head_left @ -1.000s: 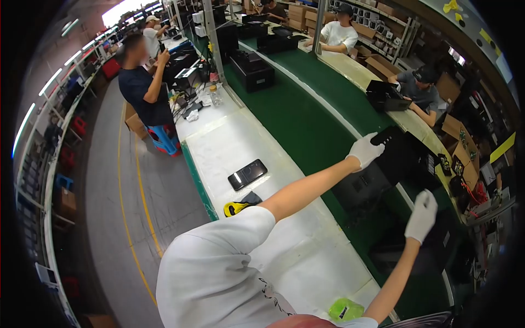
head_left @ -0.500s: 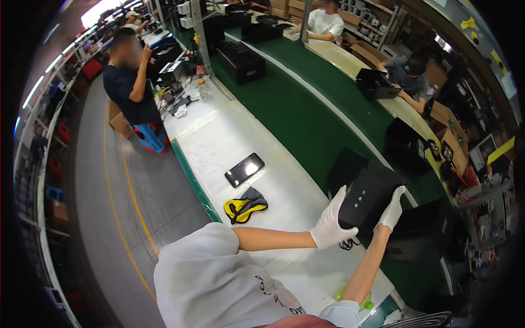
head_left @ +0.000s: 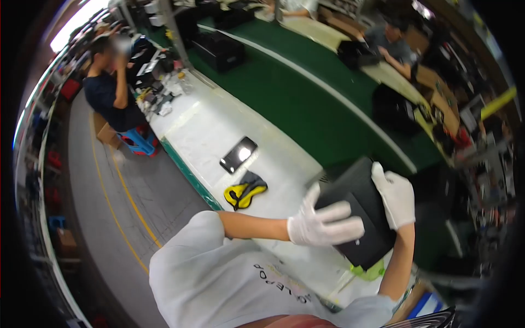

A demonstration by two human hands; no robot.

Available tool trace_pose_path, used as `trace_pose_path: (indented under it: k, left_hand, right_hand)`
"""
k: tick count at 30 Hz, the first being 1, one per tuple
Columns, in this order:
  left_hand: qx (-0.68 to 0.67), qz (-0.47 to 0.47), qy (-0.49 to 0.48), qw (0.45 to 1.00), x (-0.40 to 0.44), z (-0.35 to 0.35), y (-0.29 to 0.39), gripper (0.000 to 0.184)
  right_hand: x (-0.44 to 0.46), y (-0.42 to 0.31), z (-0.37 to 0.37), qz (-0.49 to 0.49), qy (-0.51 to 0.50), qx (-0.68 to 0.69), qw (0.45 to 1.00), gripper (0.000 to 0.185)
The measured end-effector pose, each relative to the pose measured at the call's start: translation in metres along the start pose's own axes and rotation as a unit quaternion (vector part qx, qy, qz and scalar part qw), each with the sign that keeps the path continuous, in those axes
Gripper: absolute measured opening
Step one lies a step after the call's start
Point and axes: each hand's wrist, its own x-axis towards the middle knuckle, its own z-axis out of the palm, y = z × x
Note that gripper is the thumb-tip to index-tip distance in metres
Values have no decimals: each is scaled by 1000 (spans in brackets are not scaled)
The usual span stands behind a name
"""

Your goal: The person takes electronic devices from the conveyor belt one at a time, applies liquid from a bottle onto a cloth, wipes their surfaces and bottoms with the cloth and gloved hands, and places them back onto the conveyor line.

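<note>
A black box-shaped device [head_left: 367,186] is tilted over the edge of the white worktable, near the green belt. My right hand [head_left: 397,198], in a white glove, grips its right side, fingers curled over the edge. In front of the device's left part is my left hand [head_left: 328,223], also gloved, with its fingers spread across the face and its thumb raised. Whether those fingers press on the surface I cannot tell. To the left on the table lie a yellow and grey cloth item [head_left: 246,189] and a dark phone [head_left: 238,155].
A green conveyor belt [head_left: 262,93] runs beside the white table [head_left: 191,131], carrying black boxes [head_left: 219,50]. A bright green object [head_left: 372,270] lies under the device. One person sits on a blue stool [head_left: 139,143] at the left; another works across the belt.
The device has turned and come nearer to me; the round marks on its face no longer show. My left hand has shifted from its side to across its front, fingers spreading. The camera view has moved.
</note>
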Motion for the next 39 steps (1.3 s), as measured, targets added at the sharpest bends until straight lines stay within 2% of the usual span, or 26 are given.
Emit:
trace_pose_path:
  k: [2, 4, 5, 6, 8, 10, 12, 13, 14, 15, 17, 19, 20, 21, 22, 24, 25, 26, 27, 28, 30, 32, 33, 36, 39]
  left_hand:
    - [-166, -73, -102, 978, 2, -16, -10, 51]
    - [-276, -181, -103, 938, 5, -20, -20, 63]
    - [-361, -325, -72, 871, 10, -18, -19, 66]
    - [-426, -464, -44, 775, 16, -14, -17, 69]
    - [-568, -590, -153, 553, 21, -9, -51, 69]
    - [-539, -530, -232, 612, 21, 14, -66, 63]
    - [-599, -563, -234, 519, 16, 37, -75, 58]
    - [-599, -579, -234, 501, 18, 42, -75, 56]
    - [-599, -594, -234, 483, 21, 46, -74, 55]
    - [-601, -592, -242, 479, 21, 48, -71, 55]
    - [-640, -589, -161, 467, 17, 48, -65, 53]
    - [-618, -611, -174, 464, 15, 47, -66, 50]
    - [-594, -631, -179, 466, 14, 45, -68, 48]
    - [-593, -605, -124, 516, 7, 50, -66, 42]
    - [-587, -610, -125, 518, -8, 54, -71, 42]
    - [-399, -575, -175, 692, -56, 68, -92, 40]
    - [-254, -527, -216, 781, -90, 78, -106, 42]
    - [-100, -511, -319, 792, -112, 76, -111, 41]
    - [56, -476, -409, 776, -140, 74, -116, 41]
    - [135, -412, -389, 813, -238, 88, -131, 39]
    - [143, -315, -363, 865, -335, 92, -138, 32]
    - [225, -459, -518, 686, -241, 65, -92, 24]
    - [238, -459, -538, 665, -238, 59, -86, 22]
    - [195, -425, -487, 738, -260, 60, -114, 19]
    - [41, -425, -312, 849, -251, 76, -171, 22]
  right_hand:
    - [0, 4, 8, 3, -75, -2, 997, 66]
    - [1, 29, 36, -20, -110, 31, 993, 62]
    - [2, 27, 36, -38, -109, 24, 993, 61]
    - [3, 25, 34, -59, -110, 18, 992, 61]
    - [5, 22, 37, -129, -111, 11, 985, 62]
    - [10, 24, 35, -119, -112, -12, 987, 64]
    - [17, 32, 36, -138, -138, -91, 976, 42]
    - [21, 41, 40, -73, -126, -29, 989, 50]
    - [20, 45, 37, -56, -117, 7, 992, 58]
    - [15, 48, 34, -38, -100, 60, 992, 54]
    - [0, 55, 30, -13, -82, 114, 990, 50]
    - [-24, 62, 28, -43, 43, 200, 978, 34]
    - [-36, 60, 25, 0, 66, 254, 965, 27]
    - [-45, 64, 23, 22, 80, 250, 965, 27]
    - [-53, 69, 23, 41, 94, 247, 963, 26]
    - [-65, 85, 35, 12, 149, 187, 971, 28]
    - [-72, 89, 38, 35, 142, 217, 965, 33]
    - [-74, 89, 40, 38, 143, 221, 964, 33]
    - [-75, 89, 40, 55, 147, 239, 958, 35]
    - [-76, 91, 41, 72, 152, 256, 952, 36]
    - [-68, 95, 43, 70, 139, 287, 945, 38]
    - [-55, 92, 45, 72, 134, 319, 936, 37]
    - [-49, 93, 46, 59, 129, 335, 932, 34]
    - [-37, 102, 48, 81, 120, 446, 883, 25]
    - [-39, 107, 54, 58, 133, 459, 876, 25]
